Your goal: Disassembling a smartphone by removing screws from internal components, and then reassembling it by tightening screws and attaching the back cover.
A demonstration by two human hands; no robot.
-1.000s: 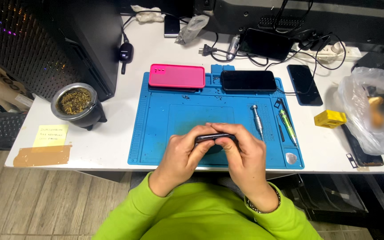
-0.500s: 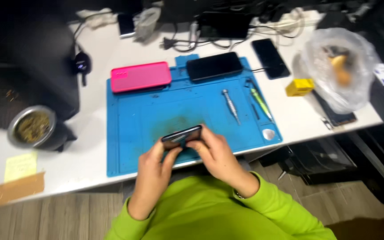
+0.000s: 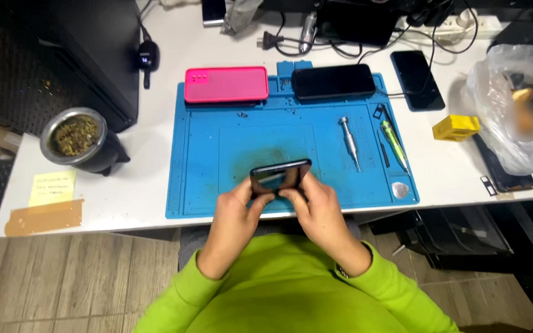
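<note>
A black smartphone [image 3: 279, 175] is held lengthwise over the near edge of a blue work mat [image 3: 217, 154]. My left hand [image 3: 235, 209] grips its left end, my right hand [image 3: 319, 206] grips its right end, with thumbs on its glossy face. On the mat's far edge lie a pink phone [image 3: 226, 84] and another black phone [image 3: 333, 81]. A silver screwdriver [image 3: 349, 143] and a green-handled tool [image 3: 395, 143] lie on the mat to the right.
A dark cup of herb [image 3: 76, 139] and a yellow note [image 3: 52, 188] sit at left. A third black phone [image 3: 417, 79], a yellow box [image 3: 456, 127] and a clear plastic bag [image 3: 516, 111] sit at right. Cables and a power strip [image 3: 464, 24] run along the back.
The view has shifted. The phone in my hands has tilted so its glossy face shows more; both hands keep hold of it near the mat's front edge.
</note>
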